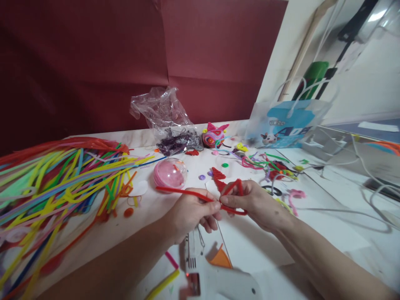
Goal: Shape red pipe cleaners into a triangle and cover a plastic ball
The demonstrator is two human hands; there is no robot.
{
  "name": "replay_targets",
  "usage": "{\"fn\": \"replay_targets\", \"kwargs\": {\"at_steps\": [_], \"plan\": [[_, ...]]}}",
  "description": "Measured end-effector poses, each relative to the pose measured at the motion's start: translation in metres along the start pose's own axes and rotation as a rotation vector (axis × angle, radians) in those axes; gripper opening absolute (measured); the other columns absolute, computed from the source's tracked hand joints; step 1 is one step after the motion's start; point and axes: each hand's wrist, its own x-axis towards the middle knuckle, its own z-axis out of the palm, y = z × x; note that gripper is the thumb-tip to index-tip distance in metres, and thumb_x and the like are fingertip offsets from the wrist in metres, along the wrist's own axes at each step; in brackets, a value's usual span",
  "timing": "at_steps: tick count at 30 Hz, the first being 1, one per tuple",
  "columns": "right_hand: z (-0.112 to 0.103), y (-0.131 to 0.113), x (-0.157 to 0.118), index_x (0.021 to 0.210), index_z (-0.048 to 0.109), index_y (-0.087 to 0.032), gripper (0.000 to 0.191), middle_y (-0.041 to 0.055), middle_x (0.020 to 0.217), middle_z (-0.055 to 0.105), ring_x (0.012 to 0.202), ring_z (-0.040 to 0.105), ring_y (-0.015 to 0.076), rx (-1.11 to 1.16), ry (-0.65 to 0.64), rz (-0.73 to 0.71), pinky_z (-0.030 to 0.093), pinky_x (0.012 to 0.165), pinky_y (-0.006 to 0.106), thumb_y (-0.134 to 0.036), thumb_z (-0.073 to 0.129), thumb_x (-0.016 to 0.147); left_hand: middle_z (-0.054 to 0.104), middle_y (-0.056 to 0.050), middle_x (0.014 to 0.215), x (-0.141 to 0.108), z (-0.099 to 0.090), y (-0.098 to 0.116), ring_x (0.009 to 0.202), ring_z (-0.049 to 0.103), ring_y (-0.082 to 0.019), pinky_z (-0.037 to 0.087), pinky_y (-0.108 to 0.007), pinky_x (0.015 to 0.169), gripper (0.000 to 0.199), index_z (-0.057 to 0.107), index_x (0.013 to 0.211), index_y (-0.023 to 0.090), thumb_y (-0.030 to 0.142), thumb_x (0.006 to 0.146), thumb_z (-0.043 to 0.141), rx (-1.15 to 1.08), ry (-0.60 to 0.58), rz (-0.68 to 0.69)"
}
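Observation:
A red pipe cleaner (184,191) runs between my hands, with a straight end sticking out to the left and a bent triangular loop at the right. My left hand (195,210) pinches it between thumb and fingers near the middle. Close beside it, my right hand (243,200) grips the bent part, fingertips almost touching those of my left hand. Just beyond my hands lie zigzag red pieces (218,173). Behind my left hand sits a round clear and pink ball (170,174). Below my hands is a white glue gun (228,283).
Many coloured pipe cleaners (68,183) spread over the left side. A plastic bag (165,112) and a pink decorated ball (213,137) stand at the back. A blue and white bag (287,125), cables (331,211) and craft scraps are at the right. An orange piece (221,258) lies near the glue gun.

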Motion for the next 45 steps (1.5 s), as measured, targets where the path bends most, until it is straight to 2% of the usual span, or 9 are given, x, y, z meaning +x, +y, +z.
{"fn": "replay_targets", "kwargs": {"at_steps": [3,6,9,13,24,38,45], "plan": [[-0.002,0.0005,-0.0002,0.065,0.058,-0.005,0.032,0.0056,0.056,0.05,0.048,0.034,0.0087,-0.015,0.016,-0.006,0.024,0.044,0.017,-0.032,0.071,0.076,0.059,-0.001,0.056,-0.0015,-0.002,0.0038,0.041,0.053,-0.008,0.039,-0.018,0.039,0.012,0.051,0.071,0.014,0.024,0.069,0.057,-0.018,-0.055,-0.03],[-0.002,-0.0008,-0.0004,0.064,0.058,-0.005,0.032,0.0028,0.053,0.045,0.047,0.033,0.0083,-0.019,0.02,0.003,0.024,0.044,0.017,-0.032,0.071,0.076,0.059,0.0,0.055,-0.002,-0.0023,0.0054,0.04,0.053,-0.008,0.038,-0.018,0.038,0.012,0.05,0.071,0.014,0.023,0.068,0.058,-0.013,-0.026,-0.028],[-0.0008,-0.0022,-0.0005,0.064,0.058,-0.005,0.034,0.0033,0.053,0.045,0.047,0.036,0.0091,-0.014,-0.005,0.018,0.026,0.044,0.017,-0.034,0.071,0.076,0.058,0.0,0.056,-0.0015,-0.0014,0.0054,0.041,0.052,-0.007,0.038,-0.017,0.039,0.01,0.052,0.067,0.013,0.02,0.067,0.059,-0.015,0.045,0.006],[-0.0004,-0.001,-0.0003,0.063,0.058,-0.005,0.034,0.0023,0.053,0.044,0.046,0.035,0.0083,0.039,0.028,0.005,0.026,0.044,0.017,-0.033,0.073,0.074,0.057,0.0,0.055,-0.0016,-0.0015,0.006,0.04,0.049,-0.006,0.036,-0.017,0.038,0.007,0.054,0.063,0.013,0.017,0.064,0.06,-0.005,0.08,0.028],[-0.0006,-0.0019,-0.0002,0.065,0.058,-0.005,0.034,0.0026,0.055,0.044,0.048,0.034,0.0091,0.025,0.046,0.002,0.026,0.046,0.017,-0.035,0.073,0.073,0.057,0.0,0.054,-0.0019,-0.0017,0.0095,0.039,0.049,-0.006,0.035,-0.017,0.037,0.007,0.053,0.064,0.013,0.016,0.063,0.058,0.025,0.071,0.003],[-0.0001,-0.0036,-0.0009,0.062,0.056,-0.006,0.031,0.0013,0.052,0.042,0.047,0.033,0.0084,-0.014,-0.026,-0.002,0.024,0.044,0.017,-0.03,0.068,0.077,0.058,0.0,0.053,-0.0024,-0.002,0.0088,0.038,0.05,-0.007,0.035,-0.017,0.036,0.007,0.054,0.064,0.014,0.018,0.063,0.06,0.02,0.066,-0.008],[-0.0024,-0.0008,-0.0007,0.062,0.055,-0.006,0.032,0.0011,0.053,0.041,0.047,0.032,0.0084,-0.024,-0.006,-0.004,0.024,0.045,0.017,-0.031,0.068,0.077,0.058,0.0,0.053,-0.0029,-0.0019,0.0093,0.038,0.05,-0.007,0.035,-0.016,0.036,0.006,0.054,0.063,0.014,0.016,0.062,0.059,0.02,0.048,-0.012]]}}
